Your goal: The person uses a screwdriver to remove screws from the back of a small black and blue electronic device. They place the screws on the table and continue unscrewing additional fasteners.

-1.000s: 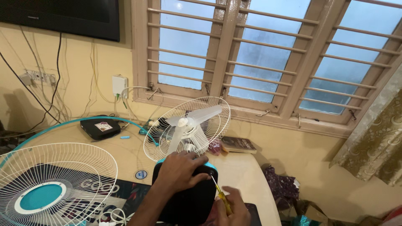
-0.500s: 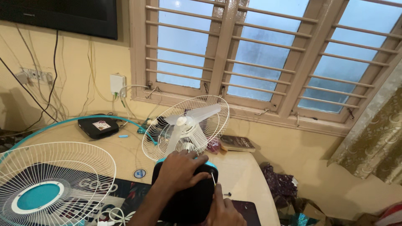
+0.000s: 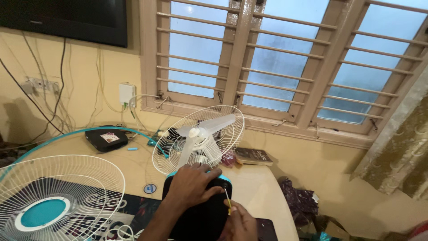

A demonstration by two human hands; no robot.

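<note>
We are mid-screwing on the fan (image 3: pixel 199 138), which stands on the table (image 3: pixel 263 192). Our left hand (image 3: pixel 189 184) lies spread on its black housing (image 3: pixel 200 214); our right hand (image 3: pixel 240 223) pinches the screwdriver (image 3: pixel 228 201). Next, we judge, comes a steady tip.

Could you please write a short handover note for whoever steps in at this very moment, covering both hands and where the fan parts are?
Left hand: spread flat on top of the black motor housing of the fan, steadying it.
Right hand: grips a yellow-handled screwdriver, its shaft pointing up beside the housing's right edge.
Fan: white blades are in place inside the rear guard, facing the window.
Done: the front guard, with its teal centre cap, is off and lies on the table to the left.
Left: whether any screws are out cannot be told; the tip's exact contact point is unclear.
</note>
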